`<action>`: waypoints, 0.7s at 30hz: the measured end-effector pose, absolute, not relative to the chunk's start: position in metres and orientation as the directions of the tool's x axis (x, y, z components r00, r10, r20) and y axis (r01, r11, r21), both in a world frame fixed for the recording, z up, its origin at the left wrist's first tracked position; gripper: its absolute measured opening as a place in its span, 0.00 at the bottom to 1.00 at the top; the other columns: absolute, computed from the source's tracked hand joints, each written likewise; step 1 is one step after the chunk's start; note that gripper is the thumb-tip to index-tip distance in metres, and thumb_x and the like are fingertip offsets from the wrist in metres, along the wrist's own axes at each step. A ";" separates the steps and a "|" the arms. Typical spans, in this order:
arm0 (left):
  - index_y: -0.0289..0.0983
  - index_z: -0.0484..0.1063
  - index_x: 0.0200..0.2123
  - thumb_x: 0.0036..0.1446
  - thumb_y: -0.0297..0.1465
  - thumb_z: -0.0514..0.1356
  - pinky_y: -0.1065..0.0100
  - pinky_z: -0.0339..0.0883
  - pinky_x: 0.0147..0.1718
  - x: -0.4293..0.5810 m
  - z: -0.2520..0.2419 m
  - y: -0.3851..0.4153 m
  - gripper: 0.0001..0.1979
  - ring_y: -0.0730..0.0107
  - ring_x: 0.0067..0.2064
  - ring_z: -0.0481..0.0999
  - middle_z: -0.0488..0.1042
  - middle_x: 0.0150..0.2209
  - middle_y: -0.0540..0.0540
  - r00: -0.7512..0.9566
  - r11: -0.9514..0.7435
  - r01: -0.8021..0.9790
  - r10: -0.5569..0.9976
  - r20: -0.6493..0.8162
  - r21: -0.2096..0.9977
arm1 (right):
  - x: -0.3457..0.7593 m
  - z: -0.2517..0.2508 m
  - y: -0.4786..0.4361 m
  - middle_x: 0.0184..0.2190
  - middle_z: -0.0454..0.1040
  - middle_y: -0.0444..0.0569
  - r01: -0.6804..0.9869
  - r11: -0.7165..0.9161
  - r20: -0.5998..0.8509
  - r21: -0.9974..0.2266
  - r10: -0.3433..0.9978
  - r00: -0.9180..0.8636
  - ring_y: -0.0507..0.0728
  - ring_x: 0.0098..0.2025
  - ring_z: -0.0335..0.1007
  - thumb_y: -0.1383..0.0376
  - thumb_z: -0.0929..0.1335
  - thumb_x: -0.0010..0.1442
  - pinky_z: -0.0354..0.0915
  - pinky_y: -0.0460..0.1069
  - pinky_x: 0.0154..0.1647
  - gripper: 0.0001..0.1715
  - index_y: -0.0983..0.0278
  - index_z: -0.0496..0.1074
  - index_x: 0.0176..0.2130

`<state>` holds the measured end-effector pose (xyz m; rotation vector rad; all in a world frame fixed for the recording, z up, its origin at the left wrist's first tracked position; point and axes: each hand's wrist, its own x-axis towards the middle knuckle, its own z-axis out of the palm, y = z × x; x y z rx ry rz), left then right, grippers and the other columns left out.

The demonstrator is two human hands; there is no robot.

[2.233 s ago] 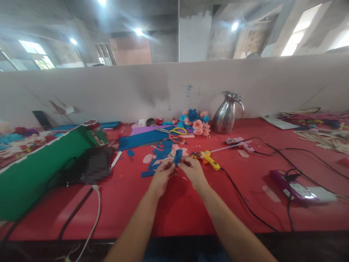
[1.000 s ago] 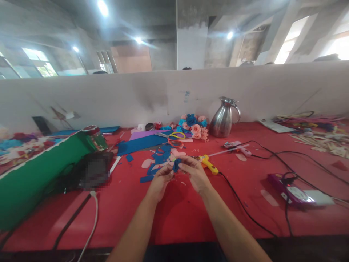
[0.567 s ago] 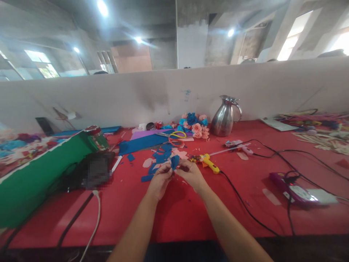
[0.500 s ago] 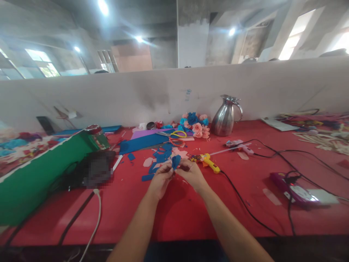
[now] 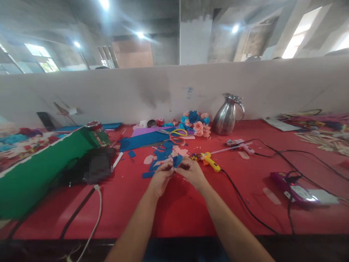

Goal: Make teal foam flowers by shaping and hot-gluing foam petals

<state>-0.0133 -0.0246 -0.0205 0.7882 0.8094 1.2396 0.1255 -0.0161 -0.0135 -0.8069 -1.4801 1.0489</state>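
Blue paper piece, pinched between the curled fingers of my left hand and my right hand; it projects upward from them, long axis indistinct, above the red table, left of the yellow glue gun, near paper scraps.

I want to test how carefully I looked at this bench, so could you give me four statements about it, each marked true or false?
1. The left hand and right hand hold a small, dark blue, crinkled paper piece. True.
2. The right hand grips the yellow plastic glue gun. False: that glue gun lies on the red tabletop.
3. A silver metal jug stands right of the pink-and-blue paper flowers. True.
4. The purple-and-white plastic socket block lies left of both hands. False: it lies to their right.
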 end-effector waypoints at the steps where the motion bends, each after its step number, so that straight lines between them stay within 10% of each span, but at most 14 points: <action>1: 0.35 0.74 0.22 0.33 0.26 0.70 0.74 0.62 0.31 -0.013 -0.021 -0.025 0.10 0.77 0.27 0.69 0.73 0.25 0.52 0.137 0.150 -0.485 0.986 -0.094 0.862 | 0.125 -0.014 -0.016 0.29 0.72 0.46 -0.064 0.378 0.384 -0.923 0.908 -0.169 0.55 0.33 0.67 0.68 0.70 0.46 0.62 0.49 0.36 0.05 0.62 0.77 0.27; 21: 0.35 0.74 0.23 0.36 0.28 0.71 0.74 0.60 0.30 -0.015 -0.028 -0.022 0.10 0.78 0.26 0.67 0.71 0.24 0.52 0.156 0.143 -0.475 0.985 -0.077 0.868 | 0.127 -0.014 -0.015 0.29 0.73 0.46 -0.029 0.414 0.412 -0.910 0.891 -0.189 0.56 0.35 0.68 0.67 0.69 0.49 0.63 0.49 0.37 0.05 0.61 0.77 0.28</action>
